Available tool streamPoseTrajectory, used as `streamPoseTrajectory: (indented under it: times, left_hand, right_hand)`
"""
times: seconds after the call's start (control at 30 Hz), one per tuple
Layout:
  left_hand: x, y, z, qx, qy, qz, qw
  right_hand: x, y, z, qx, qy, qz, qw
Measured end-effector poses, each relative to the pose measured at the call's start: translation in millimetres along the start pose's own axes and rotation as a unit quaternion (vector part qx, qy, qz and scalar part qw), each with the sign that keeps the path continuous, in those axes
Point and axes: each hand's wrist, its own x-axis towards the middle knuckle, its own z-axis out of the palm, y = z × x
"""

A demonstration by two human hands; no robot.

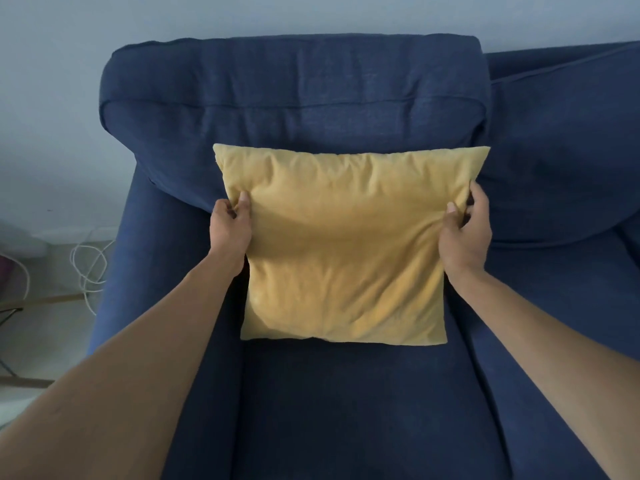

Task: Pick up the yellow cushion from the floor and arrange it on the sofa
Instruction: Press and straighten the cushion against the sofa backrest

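Observation:
A square yellow cushion (346,244) stands against the back cushion of the dark blue sofa (294,109), its lower edge on the seat. My left hand (231,225) pinches the cushion's left edge, thumb on the front. My right hand (465,233) grips the right edge the same way. Both forearms reach in from the bottom corners.
The sofa's left armrest (138,271) borders pale floor where a coiled white cable (90,265) lies. A second blue back cushion (561,174) sits to the right. A thin-legged frame (14,323) stands at the far left. A pale wall is behind the sofa.

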Motion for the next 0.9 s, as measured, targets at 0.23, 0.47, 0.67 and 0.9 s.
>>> streamPoseTrajectory:
  times: [0.23, 0.47, 0.67, 0.9]
  left_hand:
    - [11, -2, -6, 0.036, 0.022, 0.056, 0.998]
    - [10, -11, -1, 0.059, 0.071, 0.062, 0.994]
    - [5, -3, -1, 0.005, 0.109, 0.108, 0.988]
    - [6, -8, -8, -0.03, 0.097, 0.098, 0.99]
  right_hand:
    - [21, -10, -1, -0.029, 0.065, -0.027, 0.997]
    - [23, -3, -4, -0.057, 0.04, -0.088, 0.994]
    - [12, -1, -8, -0.026, 0.073, -0.101, 0.992]
    - [9, -3, 0, -0.029, 0.064, -0.118, 0.99]
